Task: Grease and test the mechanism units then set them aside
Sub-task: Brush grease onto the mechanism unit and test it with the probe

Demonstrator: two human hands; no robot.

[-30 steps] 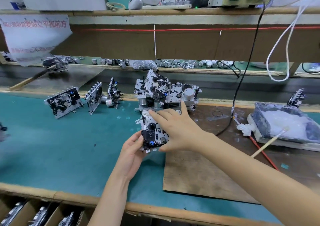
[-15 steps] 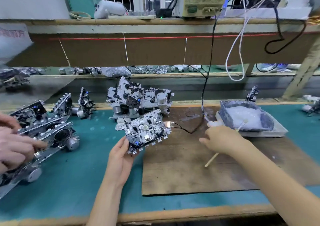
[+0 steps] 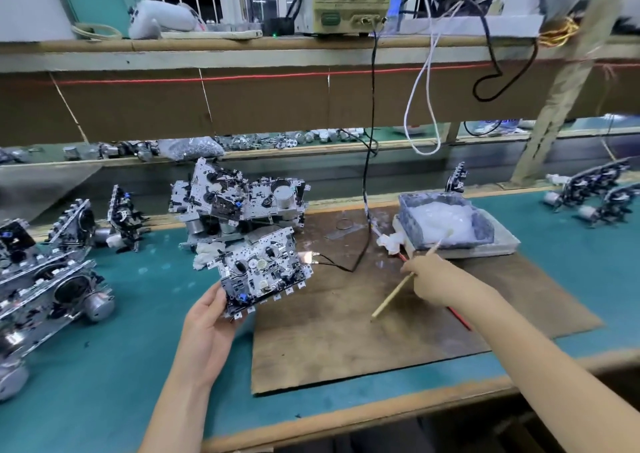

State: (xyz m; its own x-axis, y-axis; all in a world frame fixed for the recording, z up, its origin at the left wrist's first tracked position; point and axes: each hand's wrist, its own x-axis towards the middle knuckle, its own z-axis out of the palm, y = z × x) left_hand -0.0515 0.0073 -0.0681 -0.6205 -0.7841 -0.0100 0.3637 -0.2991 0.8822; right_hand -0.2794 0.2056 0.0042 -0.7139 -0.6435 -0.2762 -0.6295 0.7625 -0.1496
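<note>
Now | left hand fingers grip mechanism unit | right hand fingers pinch stick, tip touching grease

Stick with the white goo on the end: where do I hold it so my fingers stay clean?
Hold the stick on its bare wooden middle, coming from the near side, as the right hand does. Its far tip reaches the white grease in the tub, while the near end slants toward you, clean.

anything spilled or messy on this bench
Yes: white grease smears shine on the brown board just left of the grease tray, and a loose thin ring lies there too.
</note>
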